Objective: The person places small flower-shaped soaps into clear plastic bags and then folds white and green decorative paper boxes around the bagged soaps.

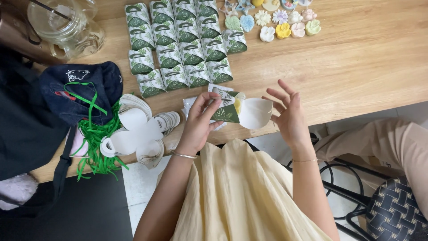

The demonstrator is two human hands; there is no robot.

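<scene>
We're mid-fold on a small paper gift box (236, 111), held just above the near edge of the wooden table (365, 67). Our left hand (198, 122) pinches the green leaf-printed side, thumb and fingers closed on the card, with something pale yellow tucked inside. Our right hand (290, 111) is spread open, fingers apart, only its thumb side resting against the white rounded flap; it grips nothing.

By our reading, the flaps are being brought up around the contents, and the next move calls for the right hand to curl that white flap over and meet the opposite one.

Behind sit rows of finished boxes (183, 40), flower-shaped soaps (285, 24), a stack of flat box blanks (138, 131) and green ribbon (96, 147).
</scene>
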